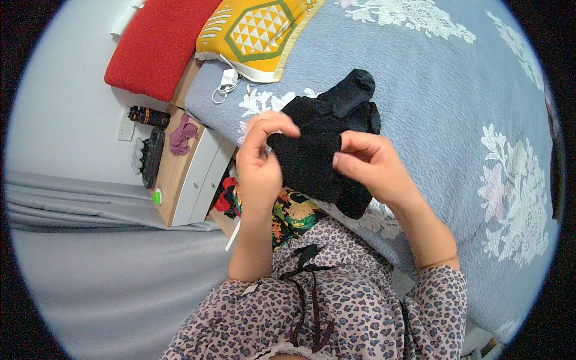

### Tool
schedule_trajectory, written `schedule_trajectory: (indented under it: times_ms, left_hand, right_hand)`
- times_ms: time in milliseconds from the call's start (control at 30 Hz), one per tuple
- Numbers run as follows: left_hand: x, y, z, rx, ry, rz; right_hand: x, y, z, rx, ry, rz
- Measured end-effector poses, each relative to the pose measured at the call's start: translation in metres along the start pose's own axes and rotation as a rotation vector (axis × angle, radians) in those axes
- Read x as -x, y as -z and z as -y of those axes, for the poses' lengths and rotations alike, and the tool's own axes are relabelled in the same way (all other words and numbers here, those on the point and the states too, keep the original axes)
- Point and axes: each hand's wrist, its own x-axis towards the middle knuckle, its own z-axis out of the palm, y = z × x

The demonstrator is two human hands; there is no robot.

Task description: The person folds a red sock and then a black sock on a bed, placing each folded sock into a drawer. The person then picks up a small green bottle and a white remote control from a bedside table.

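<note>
The black garment (309, 171) hangs directly between your hands at the bed's near edge, its length running away and slightly rightward. Your left hand (259, 157) and right hand (375, 165), equally near, pinch opposite sides. Blue quilt (438, 114) spreads rightward; the nightstand (195, 171) stands left.

A pale, plain wall (66, 120) runs along the left, with a white socket plate (125, 127) set in it. Lower down, a grey curtain (108, 276) hangs in soft folds (the lens bends them). Near the wall stands a nightstand (174, 180) with a light wood top and a white front bearing 2 small knobs. Beside it spreads a wide bed (432, 120), its blue-grey quilted cover (438, 78) patterned with white, lacy flowers. Light falls evenly.
</note>
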Motion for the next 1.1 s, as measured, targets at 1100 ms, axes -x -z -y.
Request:
schedule_trajectory:
  times_ms: [1100]
  left_hand:
    - [0.007,-0.020,-0.049,0.920,0.706,-0.243]
  right_hand:
    - [-0.010,-0.002,-0.019,-1.119,-0.160,0.074]
